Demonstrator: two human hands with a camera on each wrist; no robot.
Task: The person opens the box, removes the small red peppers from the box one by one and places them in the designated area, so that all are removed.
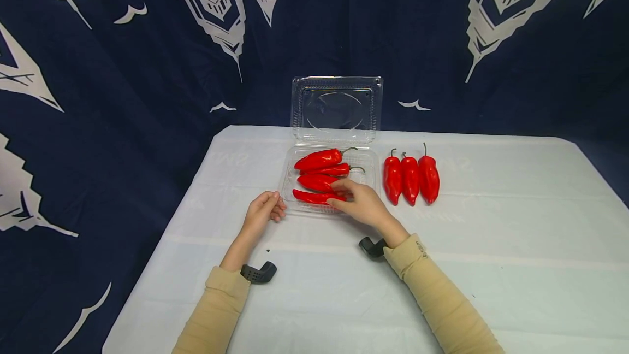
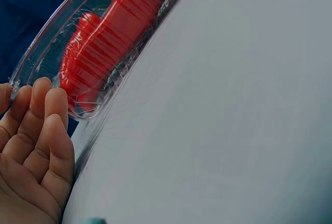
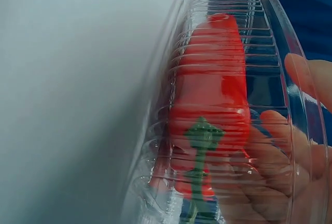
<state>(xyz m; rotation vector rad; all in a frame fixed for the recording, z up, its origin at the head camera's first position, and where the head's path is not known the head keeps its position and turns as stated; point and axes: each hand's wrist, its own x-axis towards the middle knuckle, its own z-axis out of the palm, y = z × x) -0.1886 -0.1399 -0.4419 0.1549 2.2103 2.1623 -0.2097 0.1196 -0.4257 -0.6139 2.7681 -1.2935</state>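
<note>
Several red peppers (image 1: 319, 158) with green stems lie in the clear plastic clamshell box (image 1: 366, 176), whose lid (image 1: 336, 108) stands raised behind. My left hand (image 1: 263, 212) pinches the box rim at its left front corner; the left wrist view shows the thumb and a finger there. My right hand (image 1: 363, 204) reaches into the box from the right, over the stem ends of the two nearest peppers. Through the box wall in the right wrist view, the front pepper (image 3: 212, 89) rests against the wall, with my thumb and fingers spread apart behind it.
Three more red peppers (image 1: 410, 179) lie side by side to the right of the box, stems pointing away. A white cloth covers the table (image 1: 491, 266). Behind it hangs a dark blue curtain (image 1: 417, 42) with white building prints.
</note>
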